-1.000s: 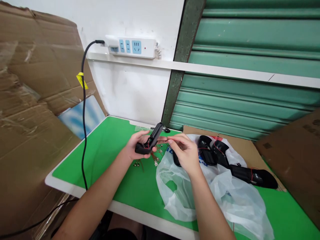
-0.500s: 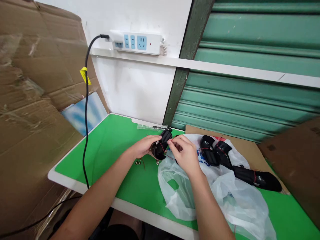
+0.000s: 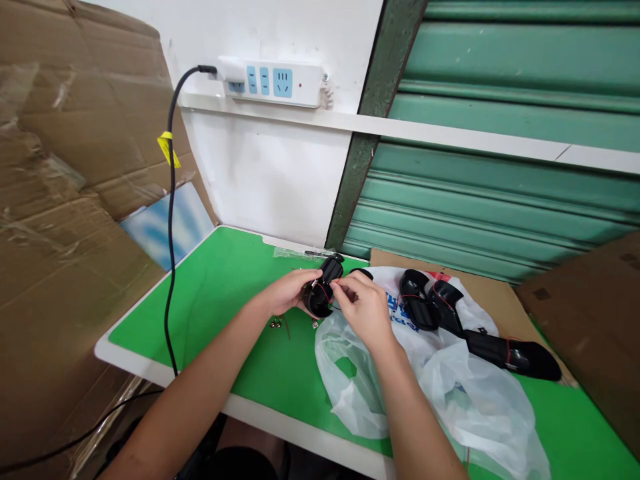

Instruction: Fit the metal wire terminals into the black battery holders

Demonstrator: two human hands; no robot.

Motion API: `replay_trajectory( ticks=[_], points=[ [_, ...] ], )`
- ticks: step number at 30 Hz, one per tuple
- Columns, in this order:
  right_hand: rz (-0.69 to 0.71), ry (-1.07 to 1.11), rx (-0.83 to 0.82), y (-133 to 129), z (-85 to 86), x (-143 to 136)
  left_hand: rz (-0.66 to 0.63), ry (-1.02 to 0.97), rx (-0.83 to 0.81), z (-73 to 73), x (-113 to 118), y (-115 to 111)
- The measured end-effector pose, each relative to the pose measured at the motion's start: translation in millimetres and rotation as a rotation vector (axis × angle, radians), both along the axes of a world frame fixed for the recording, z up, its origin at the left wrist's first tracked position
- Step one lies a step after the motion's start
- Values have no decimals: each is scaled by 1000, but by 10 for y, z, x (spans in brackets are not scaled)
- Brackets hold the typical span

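Observation:
My left hand (image 3: 291, 291) is closed round a black plastic housing (image 3: 319, 303) with a round, hollow end and a ribbed handle-like part. A thin red wire (image 3: 324, 291) runs out of the housing. Close by on the right, my right hand (image 3: 361, 301) pinches the red wire between thumb and fingertips. Small metal parts (image 3: 275, 324) lie on the green table top (image 3: 220, 287) below my left hand. Beside them is a short loose wire (image 3: 287, 328). What sits inside the housing is too small to make out.
On a white plastic bag (image 3: 360, 393) and cardboard (image 3: 500, 300) to the right lie several similar black housings (image 3: 417, 300) with red wires. A black cable (image 3: 171, 220) hangs from a power strip (image 3: 280, 83) over the table's left part. A large cardboard box (image 3: 75, 200) stands at left.
My right hand has moved slightly left, closer to the housing, with the red wire still pinched. The left hand holds the housing in nearly the same place.

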State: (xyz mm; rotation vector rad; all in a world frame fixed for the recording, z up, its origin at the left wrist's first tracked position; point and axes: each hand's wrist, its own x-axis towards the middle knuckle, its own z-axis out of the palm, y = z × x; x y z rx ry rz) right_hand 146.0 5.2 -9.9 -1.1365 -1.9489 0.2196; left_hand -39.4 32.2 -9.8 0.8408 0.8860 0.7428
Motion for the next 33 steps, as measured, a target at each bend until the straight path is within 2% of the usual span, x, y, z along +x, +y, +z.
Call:
replay_trajectory(
  ticks=[11, 15, 21, 25, 29, 33],
  points=[
    [-12, -114, 126, -11, -54, -51, 110, 39, 92, 14, 58, -74],
    [-13, -101, 115, -24, -60, -63, 126, 51, 109, 19, 87, -106],
    [76, 158, -47, -38, 2, -69, 165, -2, 241, -37, 92, -95],
    [61, 358, -215, -31, 37, -51, 75, 44, 385, -48, 48, -95],
    [236, 510, -470, -5, 29, -39, -31, 131, 531, -14, 8, -101],
    [290, 565, -518, 5, 8, -38, -67, 209, 621, 21, -3, -112]
  ],
)
